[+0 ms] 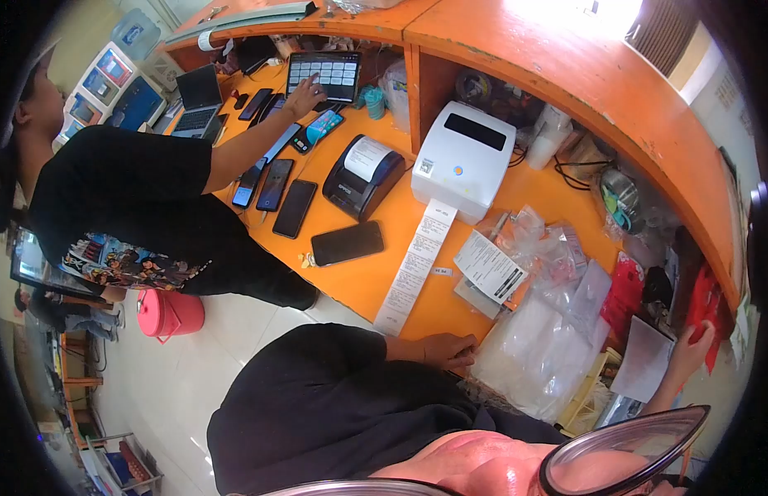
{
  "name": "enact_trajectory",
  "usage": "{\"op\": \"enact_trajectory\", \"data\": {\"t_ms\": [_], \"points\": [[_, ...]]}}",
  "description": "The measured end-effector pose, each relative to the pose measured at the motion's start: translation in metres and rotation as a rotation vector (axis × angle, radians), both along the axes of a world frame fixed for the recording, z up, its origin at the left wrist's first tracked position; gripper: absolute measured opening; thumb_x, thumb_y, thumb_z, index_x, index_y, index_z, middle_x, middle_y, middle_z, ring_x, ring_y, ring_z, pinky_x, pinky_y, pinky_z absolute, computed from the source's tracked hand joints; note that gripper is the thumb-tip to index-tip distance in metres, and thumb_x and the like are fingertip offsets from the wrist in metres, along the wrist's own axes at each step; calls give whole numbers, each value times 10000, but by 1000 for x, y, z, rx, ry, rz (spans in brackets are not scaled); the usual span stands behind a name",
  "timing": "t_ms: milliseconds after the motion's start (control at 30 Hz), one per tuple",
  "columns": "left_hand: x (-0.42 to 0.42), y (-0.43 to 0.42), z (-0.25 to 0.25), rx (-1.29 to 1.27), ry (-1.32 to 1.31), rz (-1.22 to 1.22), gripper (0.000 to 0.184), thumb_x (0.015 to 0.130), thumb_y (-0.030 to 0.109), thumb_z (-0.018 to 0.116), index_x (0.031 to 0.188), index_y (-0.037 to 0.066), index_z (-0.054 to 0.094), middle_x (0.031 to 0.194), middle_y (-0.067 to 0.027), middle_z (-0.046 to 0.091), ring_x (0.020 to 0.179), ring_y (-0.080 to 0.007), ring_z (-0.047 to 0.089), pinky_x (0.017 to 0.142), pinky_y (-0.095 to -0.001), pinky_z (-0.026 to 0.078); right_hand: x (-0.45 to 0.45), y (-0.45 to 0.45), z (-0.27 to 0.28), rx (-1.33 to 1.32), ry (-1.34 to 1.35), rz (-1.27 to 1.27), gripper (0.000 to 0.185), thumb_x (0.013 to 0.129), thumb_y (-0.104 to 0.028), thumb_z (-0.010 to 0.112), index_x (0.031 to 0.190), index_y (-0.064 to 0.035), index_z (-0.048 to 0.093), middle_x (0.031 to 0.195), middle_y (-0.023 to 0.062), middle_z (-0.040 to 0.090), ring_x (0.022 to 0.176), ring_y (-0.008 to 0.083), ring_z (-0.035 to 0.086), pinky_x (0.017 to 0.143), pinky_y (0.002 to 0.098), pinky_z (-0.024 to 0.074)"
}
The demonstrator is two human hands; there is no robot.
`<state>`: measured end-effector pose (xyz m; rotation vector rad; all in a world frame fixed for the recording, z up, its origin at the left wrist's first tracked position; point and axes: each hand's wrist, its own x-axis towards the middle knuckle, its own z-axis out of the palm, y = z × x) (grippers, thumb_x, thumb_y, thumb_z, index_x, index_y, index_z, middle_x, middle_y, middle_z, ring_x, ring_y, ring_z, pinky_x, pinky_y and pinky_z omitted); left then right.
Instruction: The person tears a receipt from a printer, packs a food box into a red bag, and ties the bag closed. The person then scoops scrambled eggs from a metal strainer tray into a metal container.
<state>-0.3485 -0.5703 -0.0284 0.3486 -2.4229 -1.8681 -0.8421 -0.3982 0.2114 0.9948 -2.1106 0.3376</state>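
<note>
My left hand (450, 351) is at the counter's front edge, its fingers loosely curled with nothing visible in them. It lies beside a pile of clear plastic bags (529, 355). Far to the right, my right hand (691, 349) has its fingers closed on a red plastic bag (705, 310) that hangs at the counter's end. A sheet of white paper (643, 361) lies just left of that arm. A long printed strip of receipt labels (417, 269) runs from the white label printer (464, 161) to the edge near my left hand.
A co-worker (128, 190) in black stands at left, one hand (305, 95) on a tablet (324, 76). Several phones (347, 242), a black receipt printer (363, 175) and a laptop (198, 103) occupy the orange counter (384, 281). A pink bucket (173, 314) stands on the floor. My glasses block the lower right.
</note>
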Motion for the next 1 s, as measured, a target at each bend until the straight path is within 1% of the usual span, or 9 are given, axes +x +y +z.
{"op": "enact_trajectory", "data": {"t_ms": [300,400,467,567,600,667,867,933,1000], "points": [[-2,2,-22,233,145,186,306,884,237,629,1074,73,455,814,-60,547,762,-183,549,728,-325,455,297,39,118,-281,-524,450,127,885,-80,571,954,-28,478,900,62,466,836,162,473,767,268,399],[-22,10,6,432,385,141,633,801,221,732,1296,75,366,1142,-107,518,1052,-200,520,905,-343,425,324,68,132,-335,-689,568,150,874,-84,586,949,-41,463,888,43,441,815,133,444,741,241,381],[-26,16,57,557,630,114,1010,723,222,798,1458,87,119,1447,-132,259,1306,-241,335,1052,-384,322,327,87,132,-349,-822,624,159,870,-87,590,947,-47,456,883,39,431,803,124,431,733,233,371],[-30,19,83,452,776,-76,1241,663,244,838,1468,104,-96,1536,-118,18,1393,-260,186,1092,-435,265,329,105,125,-418,-1024,676,171,866,-94,597,946,-55,451,870,31,415,786,110,413,720,225,360],[-18,21,110,614,844,-27,1008,741,275,796,1468,76,127,1470,-119,258,1310,-228,373,1052,-398,326,330,102,117,-470,-1092,669,173,866,-99,600,946,-58,452,862,27,409,780,105,408,715,226,358],[-7,2,110,557,631,-259,748,800,233,739,1388,42,317,1335,-96,437,1212,-181,464,1012,-362,376,317,108,89,-580,-1188,692,199,869,-142,619,975,-47,479,913,40,457,824,126,456,768,252,384],[31,12,130,822,196,-68,264,905,111,590,1139,-12,585,1026,-56,663,936,-115,614,844,-275,486,299,98,1,-63,5,-30,272,896,-196,612,1081,-2,570,1053,83,589,974,165,541,872,308,426],[25,25,100,969,210,13,253,922,118,564,1139,-10,587,1040,-61,659,932,-104,608,821,-269,490,338,82,-34,-182,-900,45,268,893,-171,619,1091,4,573,1016,101,613,927,165,576,817,310,465],[27,32,81,1018,158,-1,266,932,146,553,1150,-2,589,1077,-65,649,949,-87,594,817,-266,485,374,65,-77,-163,-1269,337,333,838,-148,689,1095,9,549,1018,107,605,900,172,596,778,298,489]]}}
